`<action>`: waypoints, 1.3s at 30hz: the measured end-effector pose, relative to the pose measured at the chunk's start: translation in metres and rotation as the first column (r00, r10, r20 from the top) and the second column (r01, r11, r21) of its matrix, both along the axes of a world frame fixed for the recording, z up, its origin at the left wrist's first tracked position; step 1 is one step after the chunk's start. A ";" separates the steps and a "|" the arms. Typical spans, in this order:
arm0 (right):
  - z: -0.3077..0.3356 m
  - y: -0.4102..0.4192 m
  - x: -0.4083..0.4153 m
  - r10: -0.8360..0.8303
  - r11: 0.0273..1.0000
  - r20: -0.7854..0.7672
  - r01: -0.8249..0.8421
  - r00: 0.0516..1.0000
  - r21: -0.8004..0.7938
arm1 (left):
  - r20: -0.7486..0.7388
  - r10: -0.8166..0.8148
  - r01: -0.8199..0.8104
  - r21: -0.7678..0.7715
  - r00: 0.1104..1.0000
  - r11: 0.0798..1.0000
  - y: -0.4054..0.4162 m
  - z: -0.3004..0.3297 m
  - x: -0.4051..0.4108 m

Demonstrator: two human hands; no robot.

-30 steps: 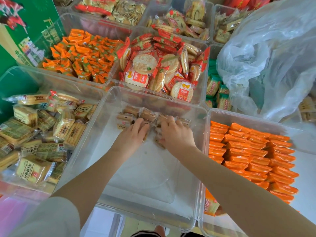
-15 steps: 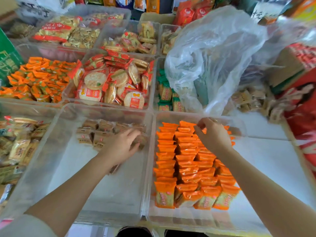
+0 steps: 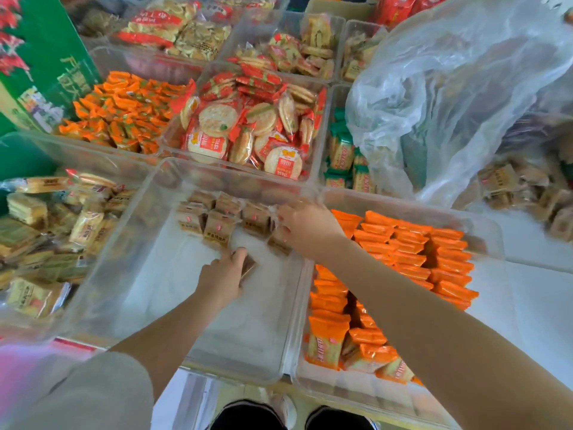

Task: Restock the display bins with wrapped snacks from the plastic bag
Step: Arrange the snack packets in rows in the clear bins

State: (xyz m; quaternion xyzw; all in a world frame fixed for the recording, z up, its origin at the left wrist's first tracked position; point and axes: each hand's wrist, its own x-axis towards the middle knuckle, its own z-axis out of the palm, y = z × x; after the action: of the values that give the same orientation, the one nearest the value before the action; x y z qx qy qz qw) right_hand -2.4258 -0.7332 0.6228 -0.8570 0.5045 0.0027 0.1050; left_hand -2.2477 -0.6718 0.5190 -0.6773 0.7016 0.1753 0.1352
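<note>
Head view, left to right across clear bins set edge to edge. At 9 o'clock, a bin (image 3: 93, 169) heaped with pale yellow and green wrapped biscuits (image 3: 46, 243). At 11 o'clock, a pile of orange-and-green packets (image 3: 121, 110); just beside it toward 12, round rice crackers (image 3: 248, 125) in red-trimmed wrappers. At centre, a mostly bare clear bin (image 3: 235, 346), with a short row of brown wrapped snacks (image 3: 223, 218) lined against its far wall. Left hand (image 3: 221, 277) inside that bin, just below the row, fingers curled round one brown packet (image 3: 248, 265). Right hand (image 3: 307, 225) at the row's right end, near the bin's far right corner, fingers bent down onto the last packets there; whether gripping or only pressing cannot be told. Hands near each other but apart. At 3 o'clock, a bin (image 3: 483, 225) with neat rows of orange packets (image 3: 412, 249). At 1 to 2 o'clock, the translucent plastic bag (image 3: 465, 97), crumpled and slumped over the back bins, more brown snacks (image 3: 508, 184) lying loose at its lower right edge. At 6 o'clock, dark shoe tips (image 3: 248, 414).
</note>
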 end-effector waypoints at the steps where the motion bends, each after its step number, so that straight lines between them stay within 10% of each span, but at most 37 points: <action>1: -0.003 -0.002 0.010 0.007 1.000 -0.107 -0.005 0.994 0.016 | 0.009 0.006 -0.006 -0.013 1.000 1.000 0.001 0.003 0.000; 5: -0.019 -0.010 0.032 -0.047 0.995 -0.336 0.072 0.941 0.064 | -0.035 -0.091 0.082 -0.211 0.995 0.974 0.002 0.021 0.011; 14: -0.026 -0.008 0.045 -0.164 0.979 -0.299 0.191 0.940 0.064 | 0.069 -0.208 0.219 -0.325 0.976 0.920 -0.061 0.032 -0.004; 21: -0.026 0.003 0.066 0.009 0.981 -0.092 0.010 0.996 0.195 | -0.321 -0.363 0.136 -0.557 0.875 0.819 -0.046 0.000 0.042; 29: -0.058 0.001 0.086 0.023 0.988 -0.255 0.017 0.967 0.152 | 0.079 -0.361 0.352 -0.484 0.929 0.801 -0.044 -0.006 0.085; 39: -0.055 -0.003 0.081 -0.159 0.981 -0.319 0.186 0.934 0.054 | 0.050 -0.378 0.367 -0.384 0.925 0.847 -0.052 -0.015 0.084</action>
State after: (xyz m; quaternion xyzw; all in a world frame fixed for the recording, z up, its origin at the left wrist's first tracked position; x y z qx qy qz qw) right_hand -2.3446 -0.7362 0.5683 -0.7930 0.5874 0.1504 0.0590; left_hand -2.1638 -0.7240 0.5041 -0.5392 0.8418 0.0132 0.0208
